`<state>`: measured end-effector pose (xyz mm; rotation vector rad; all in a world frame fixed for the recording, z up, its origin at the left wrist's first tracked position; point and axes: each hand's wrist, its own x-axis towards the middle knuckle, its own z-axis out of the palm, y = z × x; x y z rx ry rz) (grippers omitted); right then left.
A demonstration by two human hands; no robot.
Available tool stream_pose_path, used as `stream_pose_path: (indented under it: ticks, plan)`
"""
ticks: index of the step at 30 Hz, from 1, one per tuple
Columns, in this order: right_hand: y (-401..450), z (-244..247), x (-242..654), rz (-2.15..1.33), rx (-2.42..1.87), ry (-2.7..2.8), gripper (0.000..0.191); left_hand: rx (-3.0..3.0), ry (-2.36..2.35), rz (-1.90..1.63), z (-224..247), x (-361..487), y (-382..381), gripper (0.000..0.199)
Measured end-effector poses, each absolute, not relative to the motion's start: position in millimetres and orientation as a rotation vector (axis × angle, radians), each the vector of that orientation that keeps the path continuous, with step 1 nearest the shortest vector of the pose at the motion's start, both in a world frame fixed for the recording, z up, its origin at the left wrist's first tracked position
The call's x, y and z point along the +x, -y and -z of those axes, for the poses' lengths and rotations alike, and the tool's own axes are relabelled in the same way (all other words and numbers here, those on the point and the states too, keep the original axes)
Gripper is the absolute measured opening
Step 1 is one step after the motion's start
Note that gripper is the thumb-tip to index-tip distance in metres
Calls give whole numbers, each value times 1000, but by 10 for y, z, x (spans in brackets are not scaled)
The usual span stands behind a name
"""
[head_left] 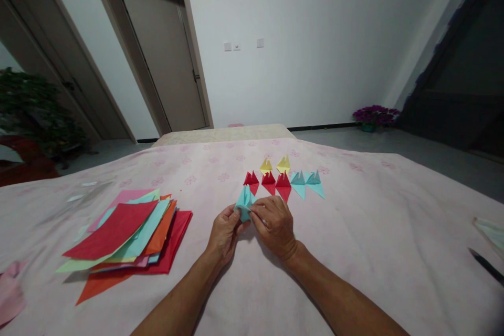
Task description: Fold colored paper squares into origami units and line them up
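A light-blue folded paper crane (244,200) is held upright between my two hands, above the middle of the table. My left hand (225,232) grips its left lower edge between thumb and fingers. From the other side, my right hand (274,224) pinches its lower right part, and the fingers cover some of the folds. Just beyond stand finished-looking paper cranes: red ones (268,182), two light-blue ones (298,185) to their right, and two yellow ones (283,164) behind.
A loose stack of coloured paper sheets (114,228) lies at the left on the pink flowered tablecloth (354,252). A dark pen (486,265) rests near the right edge, beside a pale flat item (490,233). Pink cloth (10,294) shows at lower left.
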<state>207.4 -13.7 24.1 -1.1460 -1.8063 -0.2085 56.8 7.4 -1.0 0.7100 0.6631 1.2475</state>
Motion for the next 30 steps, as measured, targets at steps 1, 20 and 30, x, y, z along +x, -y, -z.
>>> stream_pose_path:
  ticks: [1,20,30]
  plan:
    - [136,-237,2071,192,-1142,1803,8,722,-651,-1244,10,570,-71,43]
    - [63,-138,1889,-348,-1204,1341,10,712,-719,-1200,-17,614,-35,39]
    - [-20,-182,1886,-542,-1144,1147,15,702,-729,-1220,-30,617,-49,44]
